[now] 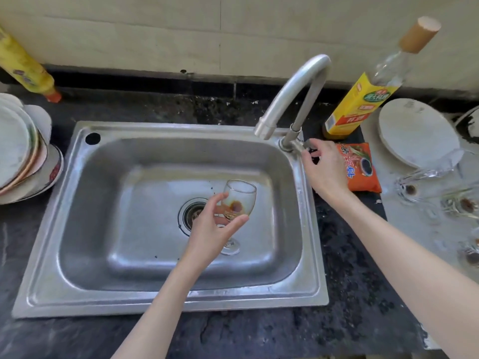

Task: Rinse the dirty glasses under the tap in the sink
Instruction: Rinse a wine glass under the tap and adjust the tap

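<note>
Holding a stemmed wine glass [237,203] over the sink [77,229], the left hand [212,226] has thumb and fingers wrapped round the bowl. The glass tilts, its rim toward the tap, with brown-red residue inside the bowl and its foot low, above the basin floor. It sits just right of the drain [190,215], below and in front of the spout. No water visible from the tap [293,99].

The right hand [324,169] is at the tap handle [298,146] by the spout base, fingers curled and pinching it.

Right of the sink, on a pale surface, more dirty glasses [425,182] lie near each other, brown dregs in them; outlines are blurred. Beyond the right hand lies an orange sachet [360,167] with Chinese characters in blue, too blurred to read. Behind it stands a clear bottle [373,86] with a tan cap and yellow label; there is a green badge with writing, illegible. A white plate [417,133] leans beside it.

On the far left are stacked plates [23,149] and a yellow bottle [26,66], its print unreadable.
</note>
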Demonstrator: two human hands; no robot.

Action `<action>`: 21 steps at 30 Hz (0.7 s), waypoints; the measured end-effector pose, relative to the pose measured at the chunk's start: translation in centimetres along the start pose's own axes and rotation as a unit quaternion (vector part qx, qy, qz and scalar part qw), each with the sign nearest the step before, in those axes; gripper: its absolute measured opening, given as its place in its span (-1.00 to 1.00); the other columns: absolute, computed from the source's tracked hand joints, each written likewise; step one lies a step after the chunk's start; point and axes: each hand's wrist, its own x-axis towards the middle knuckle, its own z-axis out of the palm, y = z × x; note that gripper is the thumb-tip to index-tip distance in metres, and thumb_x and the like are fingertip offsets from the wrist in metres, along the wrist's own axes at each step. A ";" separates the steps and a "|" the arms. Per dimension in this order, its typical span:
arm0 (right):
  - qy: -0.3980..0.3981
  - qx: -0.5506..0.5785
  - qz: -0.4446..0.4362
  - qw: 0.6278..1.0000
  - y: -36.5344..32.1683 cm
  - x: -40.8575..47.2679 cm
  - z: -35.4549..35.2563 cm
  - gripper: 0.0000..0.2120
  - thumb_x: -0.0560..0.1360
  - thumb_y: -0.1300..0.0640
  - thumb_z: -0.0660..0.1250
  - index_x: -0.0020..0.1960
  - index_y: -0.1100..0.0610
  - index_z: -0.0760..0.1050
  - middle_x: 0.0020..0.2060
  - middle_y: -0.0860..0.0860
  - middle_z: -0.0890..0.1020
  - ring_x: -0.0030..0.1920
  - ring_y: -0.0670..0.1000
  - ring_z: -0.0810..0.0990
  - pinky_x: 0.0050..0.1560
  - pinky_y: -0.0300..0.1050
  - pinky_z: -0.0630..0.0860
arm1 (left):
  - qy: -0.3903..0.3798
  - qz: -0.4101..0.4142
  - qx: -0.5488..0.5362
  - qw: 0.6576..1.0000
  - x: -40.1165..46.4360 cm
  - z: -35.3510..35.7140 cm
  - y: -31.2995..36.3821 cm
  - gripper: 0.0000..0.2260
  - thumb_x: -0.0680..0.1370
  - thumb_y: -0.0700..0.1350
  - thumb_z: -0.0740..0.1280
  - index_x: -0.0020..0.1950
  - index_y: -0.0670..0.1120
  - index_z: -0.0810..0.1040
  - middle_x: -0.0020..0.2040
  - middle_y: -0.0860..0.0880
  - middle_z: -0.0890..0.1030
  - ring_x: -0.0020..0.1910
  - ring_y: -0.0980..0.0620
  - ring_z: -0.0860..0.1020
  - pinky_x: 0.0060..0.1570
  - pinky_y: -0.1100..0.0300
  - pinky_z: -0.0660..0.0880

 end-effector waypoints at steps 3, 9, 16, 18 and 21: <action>-0.025 -0.035 -0.049 0.998 0.3 -1.1 0.8 -0.69 0.55 0.18 0.24 0.26 0.28 0.46 0.14 0.19 0.51 0.15 0.15 0.48 0.16 -0.07 0.34 | 0.005 -0.017 -0.008 1.000 0.1 0.2 -0.6 -0.54 0.39 -0.04 0.48 0.23 0.09 0.40 0.01 0.03 0.58 -0.21 0.11 0.56 -0.10 0.22 0.49; -0.091 -0.221 -0.128 0.963 1.0 -2.9 2.9 -0.64 0.51 0.19 0.29 0.25 0.34 0.44 0.16 0.27 0.47 0.06 0.28 0.47 -0.09 0.11 0.45 | 0.014 -0.025 -0.021 0.999 0.0 0.0 -1.1 -0.54 0.36 0.01 0.50 0.20 0.14 0.41 0.05 -0.01 0.58 -0.11 0.02 0.59 0.01 0.04 0.55; -0.126 -0.294 -0.132 0.938 0.7 -2.9 3.2 -0.54 0.58 0.08 0.18 0.38 0.30 0.28 0.27 0.20 0.36 0.18 0.19 0.38 -0.03 0.00 0.43 | 0.024 -0.056 -0.004 0.998 -0.2 0.4 -0.8 -0.40 0.30 0.14 0.50 0.27 0.02 0.42 0.02 0.05 0.60 -0.09 0.14 0.61 0.05 0.04 0.55; -0.126 -0.306 -0.132 0.934 0.8 -2.7 3.5 -0.53 0.58 0.07 0.18 0.38 0.32 0.27 0.28 0.21 0.36 0.17 0.19 0.38 -0.08 -0.02 0.42 | 0.026 -0.081 -0.021 0.996 -0.1 0.6 -0.8 -0.37 0.26 0.17 0.48 0.26 0.01 0.43 -0.01 0.00 0.62 -0.14 0.00 0.64 0.03 -0.09 0.55; -0.136 -0.306 -0.122 0.934 0.7 -2.7 3.7 -0.51 0.57 0.06 0.19 0.39 0.34 0.26 0.28 0.22 0.36 0.19 0.19 0.38 -0.12 -0.02 0.43 | 0.027 -0.110 -0.043 0.993 -0.1 0.8 -0.7 -0.52 0.40 -0.02 0.48 0.26 -0.02 0.41 -0.04 -0.08 0.62 -0.22 -0.07 0.63 -0.01 -0.08 0.57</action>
